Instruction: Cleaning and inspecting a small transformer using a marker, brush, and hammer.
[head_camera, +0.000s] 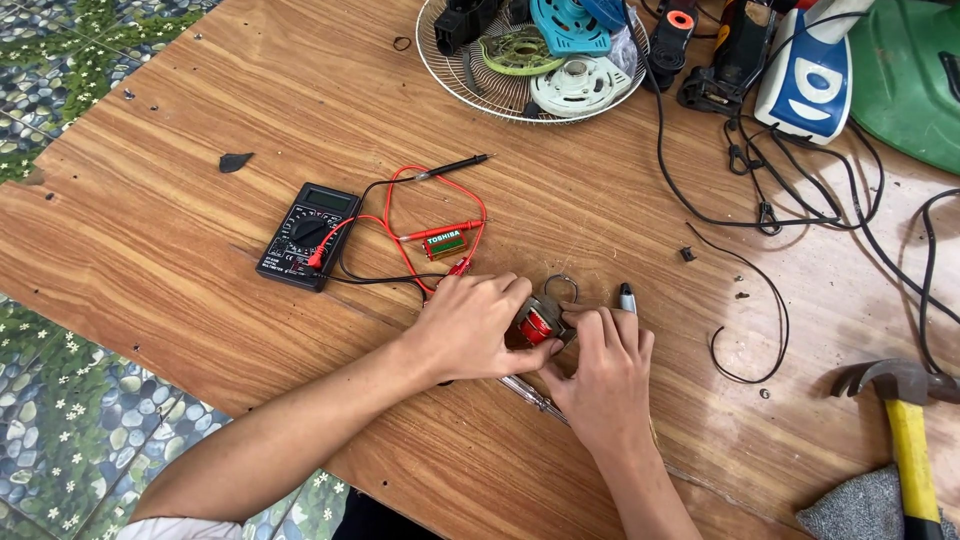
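Both hands, left hand (478, 325) and right hand (603, 362), pinch a small motor coil (538, 324) on the worktop (200, 290). Likely dense, rigid; grip the metal core, since the red winding looks fragile.

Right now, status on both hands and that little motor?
Left hand and right hand both gripping small motor with red winding, on wooden table. Multimeter, its leads and battery close behind. Screwdriver lying under the hands.

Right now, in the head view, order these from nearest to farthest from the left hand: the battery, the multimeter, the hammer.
From the left hand:
1. Battery, just above it, among the red leads.
2. Multimeter, farther toward the upper left.
3. Hammer, far off at the table's right edge.
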